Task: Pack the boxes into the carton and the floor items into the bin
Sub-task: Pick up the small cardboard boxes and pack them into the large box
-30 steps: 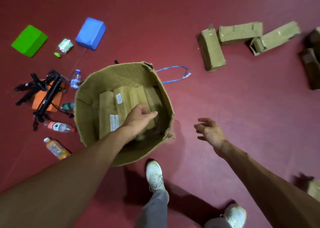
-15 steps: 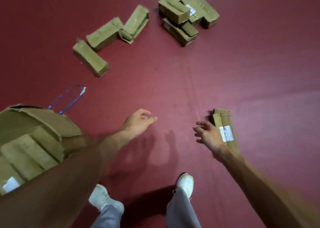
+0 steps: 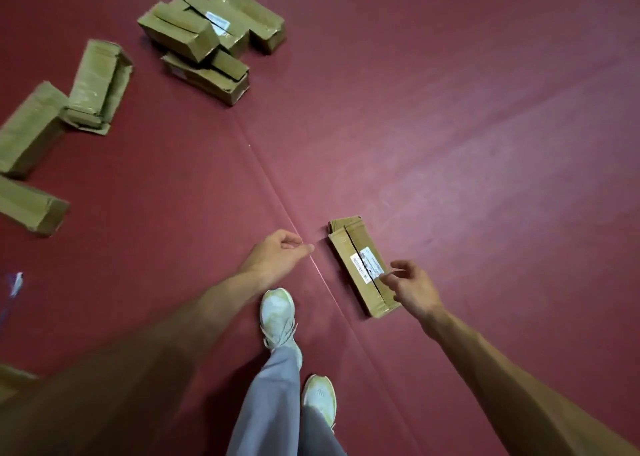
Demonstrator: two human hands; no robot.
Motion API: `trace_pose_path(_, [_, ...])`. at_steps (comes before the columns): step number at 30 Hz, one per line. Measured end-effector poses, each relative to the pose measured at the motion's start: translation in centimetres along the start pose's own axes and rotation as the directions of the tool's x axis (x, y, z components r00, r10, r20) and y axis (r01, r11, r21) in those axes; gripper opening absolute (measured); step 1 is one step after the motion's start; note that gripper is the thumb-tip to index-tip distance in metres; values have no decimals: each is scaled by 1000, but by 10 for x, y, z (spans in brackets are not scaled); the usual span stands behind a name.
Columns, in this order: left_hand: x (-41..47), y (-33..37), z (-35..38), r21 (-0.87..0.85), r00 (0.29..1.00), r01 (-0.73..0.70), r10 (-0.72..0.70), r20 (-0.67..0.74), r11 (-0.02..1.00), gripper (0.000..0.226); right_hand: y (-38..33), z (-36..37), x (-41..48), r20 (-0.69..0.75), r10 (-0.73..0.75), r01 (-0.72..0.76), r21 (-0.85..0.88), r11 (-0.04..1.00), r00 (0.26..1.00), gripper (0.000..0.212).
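My right hand (image 3: 412,291) hangs over the near end of the box (image 3: 360,265), fingers loosely curled and spread, gripping nothing; whether the fingertips touch the cardboard I cannot tell. My left hand (image 3: 277,256) is just across the seam (image 3: 263,164), also loosely curled and empty, thumb and forefinger leading. The two hands are apart, one at each side of the box.

The box lies flat on the floor (image 3: 450,126), long and narrow, label (image 3: 365,268) up, its top flaps meeting along a slit down the middle. My shoe (image 3: 277,313) is planted just behind the left hand.

Farther out, a pile (image 3: 211,40) waits at the top, and loose boxes (image 3: 97,85) lie to the left. A cardboard edge at the lower left corner may be the carton (image 3: 14,383); I cannot be sure. The bin is out of sight.

I reckon the risks are these. If I grab only the near end with one hand, the far end may droop and twist out of my fingers. If I squeeze across the slit, the flaps may buckle inward. And with the carton off behind me, a blind swing back could clip its rim.
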State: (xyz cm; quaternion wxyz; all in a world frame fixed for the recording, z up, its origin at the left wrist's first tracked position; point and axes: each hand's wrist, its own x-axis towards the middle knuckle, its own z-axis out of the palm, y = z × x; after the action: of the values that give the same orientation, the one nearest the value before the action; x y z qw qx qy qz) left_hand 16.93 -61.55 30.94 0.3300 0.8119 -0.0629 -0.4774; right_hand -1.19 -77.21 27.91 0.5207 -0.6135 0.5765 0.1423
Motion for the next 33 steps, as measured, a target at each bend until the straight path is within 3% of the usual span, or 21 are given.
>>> trace_pose_path(4, [61, 10, 15, -27, 997, 61, -60, 50, 998, 33, -2, -12, 53, -42, 59, -62, -64, 996, 997, 46])
trace_pose_path(8, [116, 1, 31, -137, 988, 145, -137, 68, 980, 22, -4, -9, 112, -38, 60, -67, -238, 969, 997, 47])
trace_pose_path(11, [152, -10, 49, -245, 980, 193, -198, 2, 950, 20, 2, 4, 161, -25, 38, -45, -350, 936, 999, 47])
trace_pose_path(16, [192, -48, 102, -240, 965, 253, -264, -13, 937, 15, 44, 29, 230, 44, 39, -14, -475, 880, 998, 50])
trace_pose_path(21, [238, -93, 156, -263, 949, 236, -281, -146, 935, 22, 111, 51, 300, 132, 2, 80, -611, 788, 991, 47])
trace_pose_path(27, [255, -145, 206, -357, 915, 257, -345, -210, 898, 25, 166, 67, 345, 152, -10, 107, -647, 755, 988, 43])
trace_pose_path(33, [243, -169, 193, -427, 860, 315, -446, -250, 848, 29, 145, 72, 344, 157, -3, 118, -729, 674, 988, 36])
